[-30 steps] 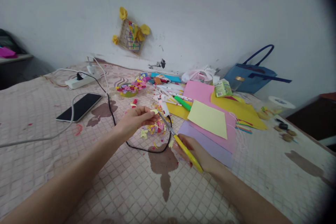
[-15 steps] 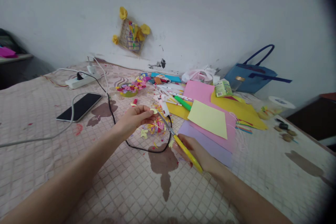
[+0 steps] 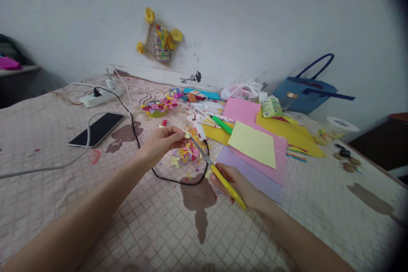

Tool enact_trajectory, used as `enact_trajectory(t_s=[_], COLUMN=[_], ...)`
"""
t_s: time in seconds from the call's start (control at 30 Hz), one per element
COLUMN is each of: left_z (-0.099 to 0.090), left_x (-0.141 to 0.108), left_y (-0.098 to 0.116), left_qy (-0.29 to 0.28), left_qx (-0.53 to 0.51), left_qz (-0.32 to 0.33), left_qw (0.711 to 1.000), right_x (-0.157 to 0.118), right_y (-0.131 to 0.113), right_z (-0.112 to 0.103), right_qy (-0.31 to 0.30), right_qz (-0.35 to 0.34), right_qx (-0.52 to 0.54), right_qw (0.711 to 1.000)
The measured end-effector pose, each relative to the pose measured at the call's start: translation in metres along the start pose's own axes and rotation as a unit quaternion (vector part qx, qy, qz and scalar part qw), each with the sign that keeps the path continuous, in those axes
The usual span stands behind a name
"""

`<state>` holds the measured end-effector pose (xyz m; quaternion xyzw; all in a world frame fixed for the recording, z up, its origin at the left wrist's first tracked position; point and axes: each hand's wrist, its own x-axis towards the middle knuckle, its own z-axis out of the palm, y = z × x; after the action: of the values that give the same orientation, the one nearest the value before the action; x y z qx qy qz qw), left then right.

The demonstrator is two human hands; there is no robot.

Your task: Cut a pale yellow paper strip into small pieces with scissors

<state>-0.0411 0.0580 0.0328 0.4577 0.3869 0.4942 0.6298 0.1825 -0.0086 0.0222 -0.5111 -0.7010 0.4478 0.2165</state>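
Between its thumb and fingers, my left hand (image 3: 167,139) pinches a small pale yellow piece of paper (image 3: 187,134). My right hand (image 3: 231,180) is closed round the yellow handles of a pair of scissors (image 3: 227,185). The scissor blades point up and to the left, with their tips at the edge of the paper piece. Below the blades lies a heap of yellow, pink and red paper scraps (image 3: 191,153). A pale yellow cut-out (image 3: 175,161) rests beside the heap. The white glue gun (image 3: 199,127) lies just behind the blades, its black cord looping under my hands.
Sheets of pale yellow paper (image 3: 253,144), pink and lilac lie to the right. A green pen (image 3: 222,125) is next to them. At the left are a phone (image 3: 97,130) and a power strip (image 3: 100,97). A bowl of coloured cut-outs (image 3: 156,114) and a blue bag (image 3: 302,93) stand farther back.
My left hand has shifted slightly and turned the paper piece a little at the scissor tips. A pale strip near the left fingers no longer shows there. The right hand stays nearly still.
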Motion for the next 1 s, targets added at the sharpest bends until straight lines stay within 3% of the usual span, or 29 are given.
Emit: enact_trajectory(t_s=[0.67,1.0], left_z=[-0.003,0.000], left_x=[0.002,0.000], left_y=[0.001,0.005], left_qy=[0.005,0.022], left_qx=[0.007,0.030], left_qz=[0.015,0.013], left_qw=[1.000,0.999], right_x=[-0.001,0.006], right_y=[0.002,0.017], right_z=[0.000,0.002], right_qy=[-0.004,-0.008], right_qz=[-0.011,-0.040], right_qx=[-0.085,-0.109], right_qw=[0.996,0.993])
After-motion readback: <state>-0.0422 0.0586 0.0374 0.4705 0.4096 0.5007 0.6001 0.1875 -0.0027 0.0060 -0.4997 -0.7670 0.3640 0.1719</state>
